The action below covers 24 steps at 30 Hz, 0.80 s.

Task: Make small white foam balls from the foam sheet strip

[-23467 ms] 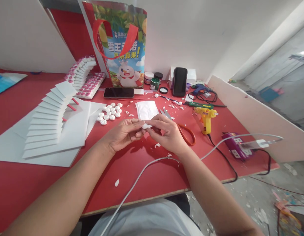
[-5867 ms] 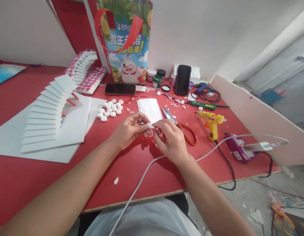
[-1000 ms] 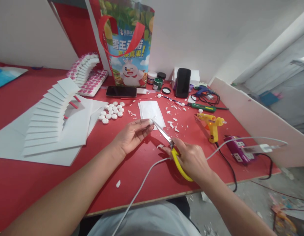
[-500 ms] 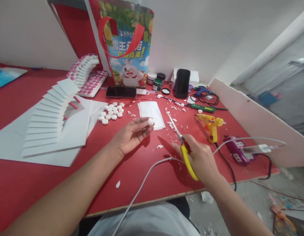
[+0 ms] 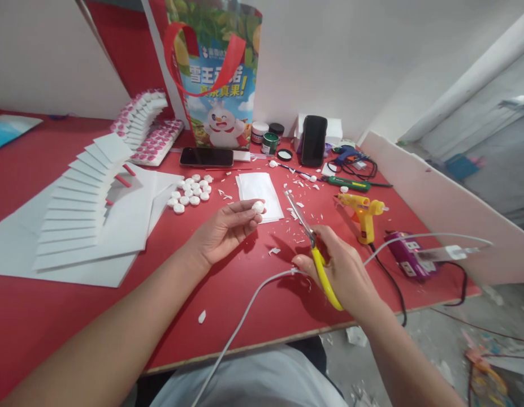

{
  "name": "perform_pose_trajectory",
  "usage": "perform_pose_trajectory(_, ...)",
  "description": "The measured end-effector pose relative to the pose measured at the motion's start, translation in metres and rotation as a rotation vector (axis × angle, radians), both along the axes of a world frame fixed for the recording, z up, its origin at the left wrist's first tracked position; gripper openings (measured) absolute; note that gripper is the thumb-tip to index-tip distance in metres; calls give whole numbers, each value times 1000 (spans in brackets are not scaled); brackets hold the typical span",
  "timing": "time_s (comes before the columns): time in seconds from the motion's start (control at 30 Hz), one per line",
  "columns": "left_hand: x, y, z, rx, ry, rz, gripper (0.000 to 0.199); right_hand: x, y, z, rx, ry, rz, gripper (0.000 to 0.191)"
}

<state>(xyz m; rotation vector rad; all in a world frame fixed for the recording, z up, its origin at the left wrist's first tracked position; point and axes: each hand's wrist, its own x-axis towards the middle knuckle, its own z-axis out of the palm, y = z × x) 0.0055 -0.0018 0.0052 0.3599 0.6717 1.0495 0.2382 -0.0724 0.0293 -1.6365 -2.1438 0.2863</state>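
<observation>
Between thumb and fingertips, my left hand [image 5: 230,229] pinches a small round white piece [image 5: 258,207] above a stack of white paper [image 5: 260,195]. My right hand [image 5: 340,265] is wrapped round the yellow handles of the scissors [image 5: 323,277], whose silver blades look closed and point up and to the left. The blades are apart from the white piece. A cluster of several round white pieces [image 5: 194,192] lies on the red table left of the paper. White scraps [image 5: 274,251] are scattered around the scissors.
At the right are a yellow glue gun [image 5: 363,213], a purple box [image 5: 410,255] and a white cable [image 5: 253,308] crossing the front. Fanned white boards [image 5: 70,215] lie left. A bag [image 5: 221,85], phone [image 5: 206,157] and paint jars [image 5: 269,143] stand or lie behind.
A small white scrap that was at the scissors' tips is no longer there. Both hands keep their holds and have barely moved; the view has shifted slightly.
</observation>
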Motion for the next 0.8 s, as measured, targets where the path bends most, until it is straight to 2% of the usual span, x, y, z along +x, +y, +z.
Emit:
perform_pose_trajectory(0.13, 0, -1, 2, 3, -1, 5, 14, -2, 1, 1, 24, -42, 36, 60)
perform_pose_trajectory(0.33, 1, -3, 5, -7, 33, 27, 17, -8, 3, -4, 45, -9, 72, 62)
perform_pose_trajectory(0.57, 1, -3, -1, 102, 40, -55, 24, -21, 5, 0, 28, -89, 93, 68)
perform_pose_trajectory(0.8, 1, -6, -1, 126, 53, -72, 23, -26, 6, 2, 52, -120, 91, 63)
